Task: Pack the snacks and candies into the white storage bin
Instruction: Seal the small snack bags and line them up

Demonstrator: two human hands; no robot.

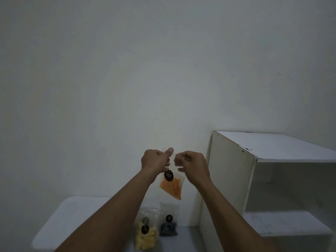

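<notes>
A clear bag of orange snacks [171, 186] with a round black label hangs in the air in front of the wall. My left hand [156, 161] pinches its top left corner and my right hand [192, 165] pinches its top right edge. Below them, on the floor by the wall, stand a bag of yellow snacks [145, 237] and a bag of dark blue candies [168, 228], both with black labels. The white storage bin [60, 222] sits at the lower left, partly hidden by my left forearm; its top looks flat and white.
A white open shelf unit [234, 179] stands at the right, close to the bags, with bare shelves inside. A plain white wall [127, 79] fills the view behind everything.
</notes>
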